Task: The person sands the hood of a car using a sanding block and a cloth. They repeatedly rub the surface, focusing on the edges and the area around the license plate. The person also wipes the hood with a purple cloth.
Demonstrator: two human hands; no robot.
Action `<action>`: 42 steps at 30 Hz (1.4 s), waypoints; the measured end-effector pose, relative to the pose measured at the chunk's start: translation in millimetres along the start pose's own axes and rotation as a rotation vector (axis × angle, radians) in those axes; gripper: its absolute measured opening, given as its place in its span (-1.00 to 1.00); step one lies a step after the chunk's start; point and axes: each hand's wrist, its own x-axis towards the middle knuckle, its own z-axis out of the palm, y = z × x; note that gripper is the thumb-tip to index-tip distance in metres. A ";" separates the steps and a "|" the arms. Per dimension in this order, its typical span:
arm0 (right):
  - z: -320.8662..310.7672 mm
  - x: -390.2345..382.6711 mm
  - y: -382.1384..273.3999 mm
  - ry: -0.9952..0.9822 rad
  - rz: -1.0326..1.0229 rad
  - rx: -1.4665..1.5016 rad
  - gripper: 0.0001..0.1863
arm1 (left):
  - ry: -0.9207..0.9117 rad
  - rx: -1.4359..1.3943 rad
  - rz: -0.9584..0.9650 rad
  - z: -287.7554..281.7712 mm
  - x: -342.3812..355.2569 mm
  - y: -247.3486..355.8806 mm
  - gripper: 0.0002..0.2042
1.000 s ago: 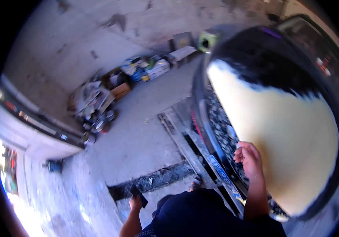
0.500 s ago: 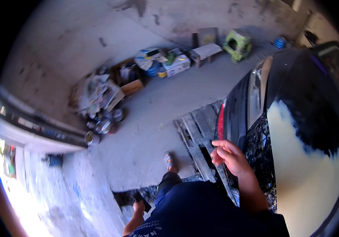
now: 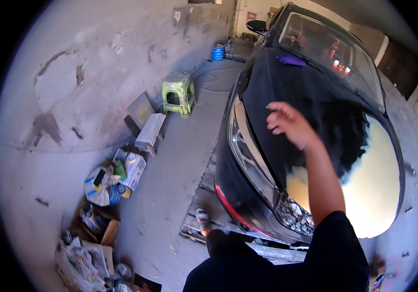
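Right hand [image 3: 288, 124] half-open above smooth curved hood [image 3: 267, 78] | ragged-edged cream patch [image 3: 374, 190] | left hand [image 3: 143, 288] gripping flat slab [image 3: 154, 285]

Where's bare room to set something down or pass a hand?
Free: the floor between the pale bench and wooden boards; also the black hood stretch between purple cloth and right hand.
Crowded: along the wall, where cardboard box, white carton and bag bunch together.

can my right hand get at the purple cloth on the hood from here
Probably, though perhaps only with a lean or step: the purple cloth lies farther up the hood, near the windshield, and nothing visible blocks the way from the right hand.
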 end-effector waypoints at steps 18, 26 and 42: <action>-263.1 446.6 145.6 0.992 0.359 0.078 -0.56 | -0.360 0.444 0.143 240.0 193.9 413.4 -0.47; -278.9 490.9 165.1 1.104 0.583 -0.218 -0.53 | -0.371 0.530 0.201 232.1 220.6 455.9 -0.48; -204.2 415.7 117.4 1.467 -0.132 0.279 -0.71 | -0.587 0.647 0.459 285.8 328.2 541.1 -0.39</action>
